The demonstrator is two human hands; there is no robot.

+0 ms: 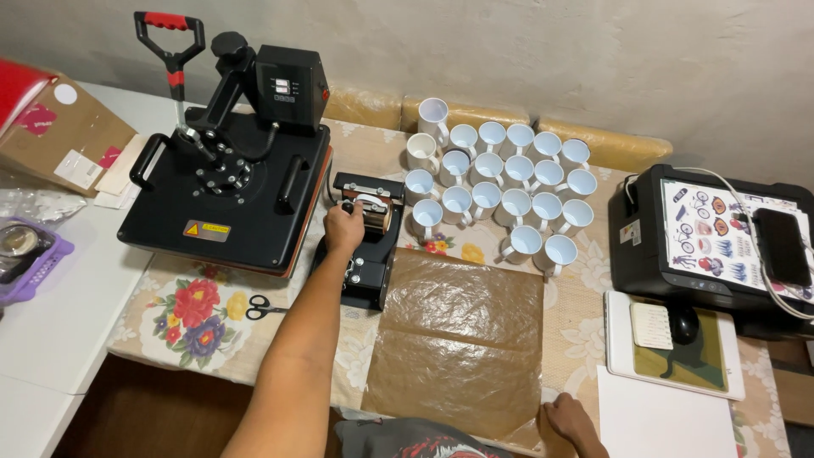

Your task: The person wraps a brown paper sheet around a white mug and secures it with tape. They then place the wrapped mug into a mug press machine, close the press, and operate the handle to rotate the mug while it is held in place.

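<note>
Nearest the camera, at six o'clock, a dark printed shirt edge shows at the bottom of the view, and just past it a brown, crinkled non-stick sheet lies flat on the desk, which wears a floral cloth. The right hand rests at about five o'clock, fingers loosely curled at the sheet's near corner, touching it rather than gripping anything. The left hand reaches up toward eleven o'clock and is closed around the knob end of the small mug press, where a mug already sits in the heating sleeve.

Beside it at ten o'clock stands the large flat heat press with its red-gripped handle raised; small scissors lie in front of it. At one o'clock a cluster of blank white mugs waits, upright and touching. At three o'clock a printer carries a sheet of printed designs and a dark phone.

Judging by this, one mug is loaded and being clamped or adjusted, while the batch of blanks looks untouched, so most of the pressing seems left to do.
</note>
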